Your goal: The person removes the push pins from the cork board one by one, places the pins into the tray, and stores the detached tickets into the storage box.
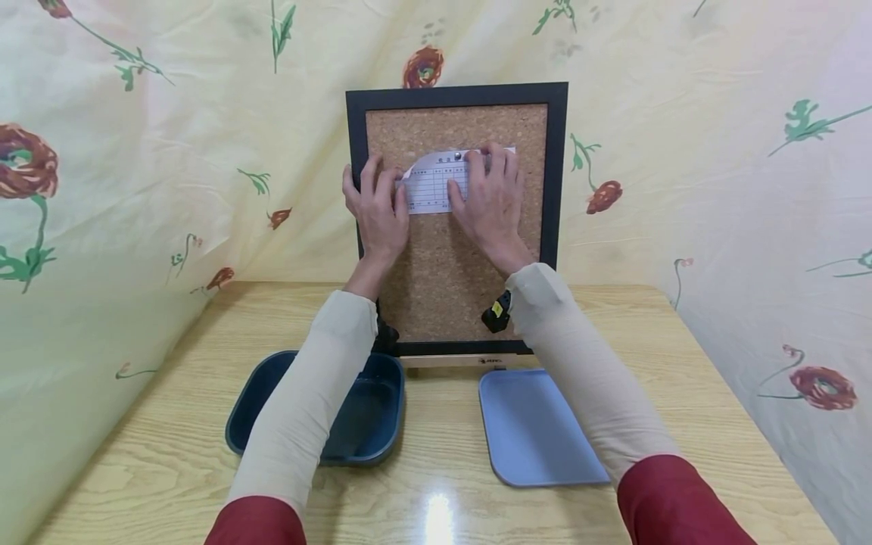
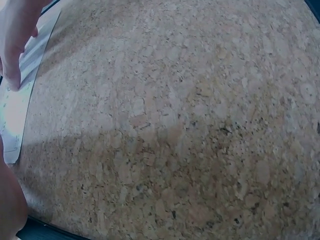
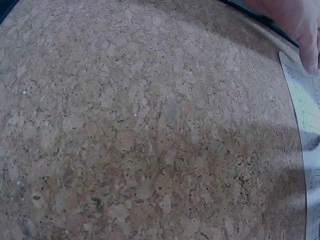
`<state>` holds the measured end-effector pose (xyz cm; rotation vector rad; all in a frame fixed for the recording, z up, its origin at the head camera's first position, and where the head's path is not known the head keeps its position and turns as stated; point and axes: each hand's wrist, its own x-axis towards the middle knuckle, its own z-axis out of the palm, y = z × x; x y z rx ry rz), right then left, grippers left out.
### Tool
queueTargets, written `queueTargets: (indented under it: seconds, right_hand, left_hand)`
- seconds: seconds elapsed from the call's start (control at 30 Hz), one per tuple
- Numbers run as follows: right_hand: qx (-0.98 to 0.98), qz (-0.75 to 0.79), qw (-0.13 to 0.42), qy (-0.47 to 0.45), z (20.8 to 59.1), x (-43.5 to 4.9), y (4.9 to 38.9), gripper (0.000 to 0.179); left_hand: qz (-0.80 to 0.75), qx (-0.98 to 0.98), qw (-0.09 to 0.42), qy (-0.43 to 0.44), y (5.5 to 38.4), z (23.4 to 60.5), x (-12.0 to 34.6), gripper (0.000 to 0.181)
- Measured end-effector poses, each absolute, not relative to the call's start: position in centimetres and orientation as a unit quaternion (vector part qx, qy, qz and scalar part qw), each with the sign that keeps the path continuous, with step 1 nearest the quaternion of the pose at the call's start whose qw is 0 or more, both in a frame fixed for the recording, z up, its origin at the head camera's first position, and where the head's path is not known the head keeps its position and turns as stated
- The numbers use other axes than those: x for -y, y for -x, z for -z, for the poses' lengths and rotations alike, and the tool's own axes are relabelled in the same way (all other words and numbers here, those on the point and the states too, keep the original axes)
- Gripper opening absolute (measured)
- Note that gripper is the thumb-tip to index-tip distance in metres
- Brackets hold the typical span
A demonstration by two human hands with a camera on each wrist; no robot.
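A white paper form (image 1: 429, 195) printed with a table lies against the cork board (image 1: 450, 288), with a dark round pin (image 1: 459, 157) at its top edge. Its upper left corner curls away from the cork. My left hand (image 1: 378, 216) is at the form's left edge, outer fingers over the black frame, thumb on the lower left corner. Spread over the form's right half, my right hand (image 1: 492, 193) presses it, index fingertip beside the pin and thumb on the table lines. In the right wrist view a left fingertip (image 3: 310, 67) touches the form's corner.
The black-framed board stands upright on a wooden ledge (image 1: 450, 362) on the wood-grain table (image 1: 436, 431). A dark blue bin (image 1: 371, 454) stands below my left forearm, a light blue tray (image 1: 531, 431) below my right. Floral cloth (image 1: 654, 174) hangs behind and at both sides.
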<state>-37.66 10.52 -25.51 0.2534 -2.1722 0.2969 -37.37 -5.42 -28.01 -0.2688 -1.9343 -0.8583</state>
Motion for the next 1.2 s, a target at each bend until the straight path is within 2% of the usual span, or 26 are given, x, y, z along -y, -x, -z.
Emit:
queueTargets:
  seconds: [0.5, 1.2]
  right_hand:
    - [0.878, -0.129, 0.449, -0.104, 25.4, -10.42, 37.54, 0.047]
    - [0.877, -0.147, 0.449, -0.094, 25.15, -10.32, 37.67, 0.045]
  left_hand:
    - [0.362, 0.778, 0.505, 0.09, 36.75, 27.57, 4.87, 0.021]
    - [0.341, 0.768, 0.531, 0.108, 36.67, 27.63, 4.56, 0.021]
